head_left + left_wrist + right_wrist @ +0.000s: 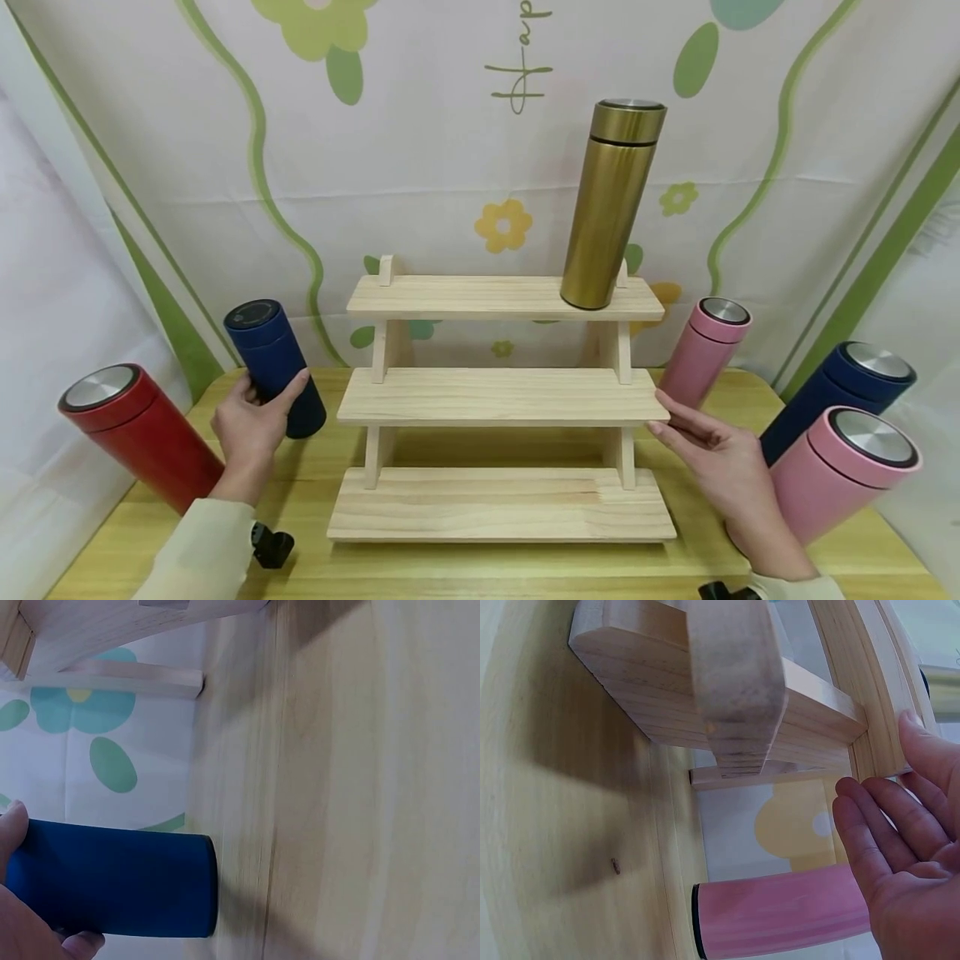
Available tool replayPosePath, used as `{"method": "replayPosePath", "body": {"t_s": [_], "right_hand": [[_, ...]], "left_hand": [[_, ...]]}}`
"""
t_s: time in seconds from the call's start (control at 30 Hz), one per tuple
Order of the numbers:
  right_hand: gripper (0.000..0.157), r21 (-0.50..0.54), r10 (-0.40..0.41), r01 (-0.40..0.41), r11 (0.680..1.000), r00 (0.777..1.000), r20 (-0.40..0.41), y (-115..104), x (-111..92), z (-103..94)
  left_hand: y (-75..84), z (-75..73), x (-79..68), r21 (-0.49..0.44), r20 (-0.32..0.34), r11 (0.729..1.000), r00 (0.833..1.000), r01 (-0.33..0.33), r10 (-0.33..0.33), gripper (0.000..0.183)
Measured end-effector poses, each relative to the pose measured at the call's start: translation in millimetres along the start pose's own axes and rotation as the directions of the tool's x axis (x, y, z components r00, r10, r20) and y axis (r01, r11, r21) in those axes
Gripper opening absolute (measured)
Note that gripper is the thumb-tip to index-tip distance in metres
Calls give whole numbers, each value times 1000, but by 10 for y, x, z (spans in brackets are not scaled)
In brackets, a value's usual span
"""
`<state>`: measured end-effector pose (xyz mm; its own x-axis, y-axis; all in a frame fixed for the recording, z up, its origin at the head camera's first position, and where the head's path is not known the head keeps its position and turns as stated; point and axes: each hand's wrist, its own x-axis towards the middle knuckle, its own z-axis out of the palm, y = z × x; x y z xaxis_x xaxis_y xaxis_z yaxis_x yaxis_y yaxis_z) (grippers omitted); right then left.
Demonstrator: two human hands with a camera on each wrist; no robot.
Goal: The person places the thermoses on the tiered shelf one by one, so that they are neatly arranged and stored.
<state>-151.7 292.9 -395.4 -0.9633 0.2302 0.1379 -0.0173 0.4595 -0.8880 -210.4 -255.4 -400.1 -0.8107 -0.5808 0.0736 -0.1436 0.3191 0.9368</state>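
Observation:
My left hand (251, 421) grips a dark blue thermos bottle (273, 367), thumb and fingers on opposite sides of its body. In the left wrist view the thermos's lower end (150, 885) is close to the table. A three-tier wooden display stand (502, 396) is in the middle of the table. My right hand (723, 458) pinches the right end of its middle shelf, the thumb at the front edge. The right wrist view shows that thumb on the shelf's wood, with the other fingers (862, 832) extended beside it. A gold thermos (611, 208) stands on the top shelf's right part.
A red thermos (150, 437) is on the table at the left. At the right stand a pink thermos (705, 354) behind my hand, a dark blue one (832, 387) and a nearer pink one (832, 475). A printed cloth (435, 142) hangs behind the wooden table (300, 517).

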Motion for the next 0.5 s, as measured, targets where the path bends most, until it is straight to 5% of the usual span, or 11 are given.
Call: {"method": "replayPosePath", "body": {"t_s": [0.23,0.5], "right_hand": [[56,0,-18,18,1000,1000,-7,-21,0,5],[57,-3,1,-1,1000,1000,-12,4,5,-2]], "left_hand": [[47,-45,-15,30,24,999,999,22,-23,87],[247,-101,-120,80,0,996,1000,-25,25,80]]}}
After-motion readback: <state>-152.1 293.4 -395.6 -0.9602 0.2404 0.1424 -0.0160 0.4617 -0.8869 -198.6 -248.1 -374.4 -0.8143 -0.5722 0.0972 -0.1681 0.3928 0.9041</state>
